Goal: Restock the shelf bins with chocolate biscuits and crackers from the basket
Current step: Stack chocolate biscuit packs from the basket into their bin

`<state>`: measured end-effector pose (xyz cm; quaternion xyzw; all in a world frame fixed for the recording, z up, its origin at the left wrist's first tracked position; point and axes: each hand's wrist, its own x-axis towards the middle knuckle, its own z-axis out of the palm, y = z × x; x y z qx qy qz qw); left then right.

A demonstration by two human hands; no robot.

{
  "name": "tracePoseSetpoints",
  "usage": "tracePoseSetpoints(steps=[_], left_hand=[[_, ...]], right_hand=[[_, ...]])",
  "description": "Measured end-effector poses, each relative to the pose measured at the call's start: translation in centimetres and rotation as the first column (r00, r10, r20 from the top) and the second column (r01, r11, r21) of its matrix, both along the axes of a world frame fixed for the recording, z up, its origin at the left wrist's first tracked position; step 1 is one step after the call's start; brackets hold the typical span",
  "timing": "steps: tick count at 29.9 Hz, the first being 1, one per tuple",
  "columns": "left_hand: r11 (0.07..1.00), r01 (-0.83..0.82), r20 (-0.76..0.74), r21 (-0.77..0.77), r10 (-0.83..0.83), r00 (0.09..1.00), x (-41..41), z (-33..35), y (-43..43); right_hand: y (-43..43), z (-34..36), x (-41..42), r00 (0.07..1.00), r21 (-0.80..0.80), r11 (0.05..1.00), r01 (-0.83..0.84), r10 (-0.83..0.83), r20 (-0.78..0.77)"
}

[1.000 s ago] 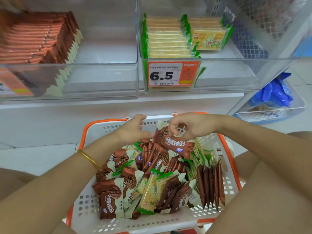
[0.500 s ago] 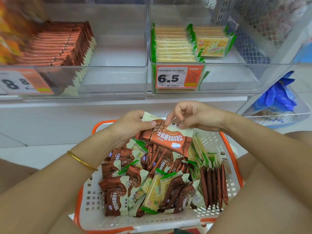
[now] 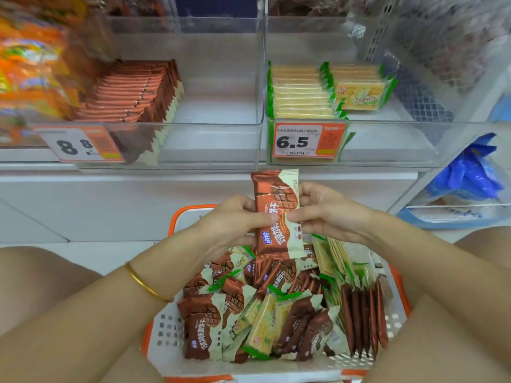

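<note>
Both my forearms reach in from the lower corners of the frame and meet near the centre. My left hand (image 3: 235, 219) sits just left of centre, fingers curled, thumb pressing inward — a pinch grip along its inner edge. My right hand (image 3: 320, 214) mirrors it just right of centre, thumb and fingertips closed toward the left hand. A thin gold bangle (image 3: 143, 283) rings my left wrist. My bare knees show at the left and right edges.
</note>
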<state>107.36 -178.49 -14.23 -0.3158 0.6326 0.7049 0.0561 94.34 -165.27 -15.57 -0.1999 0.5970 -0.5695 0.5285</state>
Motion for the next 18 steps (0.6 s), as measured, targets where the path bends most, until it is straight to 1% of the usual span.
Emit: tracePoseSetpoints(steps=[2,3,4,5,6,7,8,9,10,11,12,13,14,16,17,18], left_hand=[[0.990,0.066,0.016,-0.121,-0.064,0.998,0.7,0.4,-0.3],[0.978,0.101,0.020,-0.182,-0.099,0.995,1.1,0.9,-0.7],[0.961,0.135,0.034,-0.242,-0.131,0.991,1.5,1.6,-1.2],[0.936,0.165,0.049,-0.310,-0.158,0.986,1.9,2.4,-1.9],[0.903,0.189,0.062,-0.385,-0.178,0.982,2.3,3.2,-2.7],[0.863,0.207,0.074,-0.460,-0.195,0.978,2.8,4.2,-3.5],[0.815,0.224,0.087,-0.534,-0.210,0.974,3.2,5.3,-4.2],[0.759,0.245,0.107,-0.603,-0.227,0.968,3.7,6.4,-4.9],[0.702,0.271,0.133,-0.658,-0.246,0.960,4.1,7.5,-5.4],[0.652,0.299,0.159,-0.697,-0.266,0.951,4.3,8.6,-5.8],[0.604,0.324,0.183,-0.728,-0.284,0.941,4.5,9.7,-6.2],[0.545,0.343,0.202,-0.765,-0.303,0.931,4.5,10.7,-6.4],[0.466,0.349,0.217,-0.813,-0.313,0.925,4.3,11.7,-6.8],[0.306,0.288,0.200,-0.907,-0.289,0.936,3.7,13.3,-7.7],[0.265,0.236,0.165,-0.935,-0.265,0.950,3.3,13.9,-8.3],[0.240,0.176,0.118,-0.955,-0.240,0.964,2.9,14.3,-9.1]], right_hand=[[-0.7,0.1,1.0,1.000,0.028,1.000,0.014,-0.013,-0.012],[-1.0,0.2,1.5,0.997,0.071,0.997,0.016,-0.010,-0.077],[-1.3,0.5,2.0,0.978,0.127,0.992,0.019,0.008,-0.208],[-1.5,0.8,2.5,0.914,0.184,0.982,0.036,0.042,-0.403],[-1.6,1.3,2.9,0.782,0.215,0.974,0.075,0.076,-0.618],[-1.6,1.9,3.3,0.585,0.196,0.973,0.123,0.088,-0.806],[-1.7,2.8,3.8,0.356,0.132,0.978,0.162,0.067,-0.932],[-2.0,4.0,4.1,0.133,0.046,0.982,0.182,0.022,-0.991],[-2.3,5.4,4.4,-0.059,-0.034,0.985,0.170,-0.025,-0.998],[-2.9,6.9,4.4,-0.200,-0.084,0.989,0.124,-0.058,-0.978],[-3.7,8.4,4.3,-0.284,-0.083,0.995,0.051,-0.066,-0.956],[-4.8,9.9,4.1,-0.317,-0.031,0.999,-0.034,-0.040,-0.948],[-6.1,11.3,3.9,-0.314,0.056,0.993,-0.107,0.020,-0.949],[-9.0,13.6,3.7,-0.240,0.213,0.960,-0.183,0.166,-0.957],[-10.4,14.5,3.4,-0.210,0.255,0.946,-0.202,0.212,-0.954],[-11.8,15.3,2.9,-0.201,0.285,0.935,-0.211,0.244,-0.949]])
